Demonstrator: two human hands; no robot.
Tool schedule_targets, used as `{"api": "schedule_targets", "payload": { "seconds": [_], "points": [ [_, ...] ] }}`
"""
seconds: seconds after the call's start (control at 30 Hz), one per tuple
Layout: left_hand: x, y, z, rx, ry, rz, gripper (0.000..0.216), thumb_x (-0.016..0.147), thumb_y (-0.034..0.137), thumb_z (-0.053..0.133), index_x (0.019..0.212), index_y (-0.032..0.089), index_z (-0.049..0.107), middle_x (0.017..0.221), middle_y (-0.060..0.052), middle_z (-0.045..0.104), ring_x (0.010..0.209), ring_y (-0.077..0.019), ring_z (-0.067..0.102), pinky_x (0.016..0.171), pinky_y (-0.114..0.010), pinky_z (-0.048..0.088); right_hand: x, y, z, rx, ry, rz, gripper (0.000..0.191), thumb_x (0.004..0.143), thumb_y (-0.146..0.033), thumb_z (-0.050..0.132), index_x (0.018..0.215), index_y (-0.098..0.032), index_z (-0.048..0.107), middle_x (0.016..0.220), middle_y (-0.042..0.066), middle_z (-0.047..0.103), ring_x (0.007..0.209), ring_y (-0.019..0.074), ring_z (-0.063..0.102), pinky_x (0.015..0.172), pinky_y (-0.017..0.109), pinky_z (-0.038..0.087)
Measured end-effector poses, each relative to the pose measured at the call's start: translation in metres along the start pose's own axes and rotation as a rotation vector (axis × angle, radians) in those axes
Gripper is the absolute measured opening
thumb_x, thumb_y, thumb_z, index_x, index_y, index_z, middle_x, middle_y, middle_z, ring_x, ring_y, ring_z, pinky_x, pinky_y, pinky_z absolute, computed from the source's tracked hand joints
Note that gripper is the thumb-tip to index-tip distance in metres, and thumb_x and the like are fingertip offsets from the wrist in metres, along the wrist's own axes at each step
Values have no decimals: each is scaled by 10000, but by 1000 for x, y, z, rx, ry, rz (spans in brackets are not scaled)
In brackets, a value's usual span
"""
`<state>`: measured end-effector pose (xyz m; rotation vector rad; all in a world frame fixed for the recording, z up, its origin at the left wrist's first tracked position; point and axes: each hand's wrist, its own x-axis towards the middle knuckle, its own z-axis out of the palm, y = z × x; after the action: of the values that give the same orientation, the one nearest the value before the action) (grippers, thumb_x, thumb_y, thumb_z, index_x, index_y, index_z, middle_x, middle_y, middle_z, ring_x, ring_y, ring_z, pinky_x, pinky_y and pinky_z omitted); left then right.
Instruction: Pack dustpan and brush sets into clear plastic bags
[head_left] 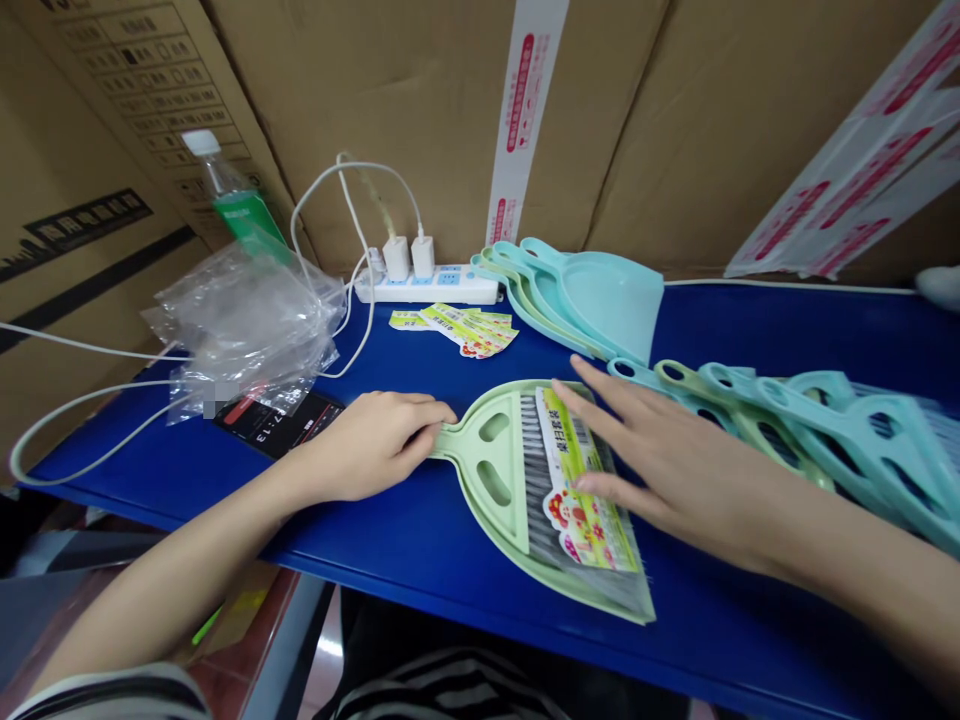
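Observation:
A pale green dustpan point(487, 563) lies on the blue table with a matching hand brush point(501, 450) on top of it. A printed label card point(600, 510) rests over the grey bristles. My left hand point(379, 440) is closed round the handle end of the dustpan and brush. Over the right side of the set, my right hand point(660, 455) has its fingers spread, the fingertips at the label's edge; whether they touch it I cannot tell. The bristle tips and part of the pan's far rim are hidden by that hand.
Behind lie stacked dustpans point(611, 295), with several brushes point(832, 420) at the right. Loose label cards point(465, 325) lie before a power strip point(450, 285) with white cables. Clear plastic bags point(247, 310), a phone point(281, 420) and a bottle point(240, 205) are at the left. Cardboard boxes point(420, 90) stand behind.

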<state>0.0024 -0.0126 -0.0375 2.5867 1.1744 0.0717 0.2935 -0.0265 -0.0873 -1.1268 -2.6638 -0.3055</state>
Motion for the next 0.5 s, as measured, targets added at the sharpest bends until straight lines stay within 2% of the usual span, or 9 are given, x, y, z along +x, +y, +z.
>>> {"api": "schedule_targets", "payload": {
  "seconds": [0.2,0.33,0.5],
  "points": [
    [-1,1,-1,-7,4,4,323,928,210,313,999,201,628,965,-32,696,848,-170,649,735,-264,458,4,11,-6,-26,4,41,611,995,-490,228,1458,-136,412,1409,182,532,1269,301,527,998,492,472],
    [-1,2,-1,-16,-6,5,326,932,212,311,1003,197,629,964,-34,694,847,-171,646,730,-264,452,2,6,-2,-21,-11,-9,606,979,-534,271,1423,-171,468,1480,171,450,1340,314,444,1008,504,465],
    [0,1,1,-5,-13,18,321,933,200,314,1010,196,626,968,-30,690,848,-171,646,731,-263,447,0,2,1,11,-37,-36,652,967,-564,282,1439,-144,442,1508,192,396,1387,329,364,1024,525,449]
  ]
}}
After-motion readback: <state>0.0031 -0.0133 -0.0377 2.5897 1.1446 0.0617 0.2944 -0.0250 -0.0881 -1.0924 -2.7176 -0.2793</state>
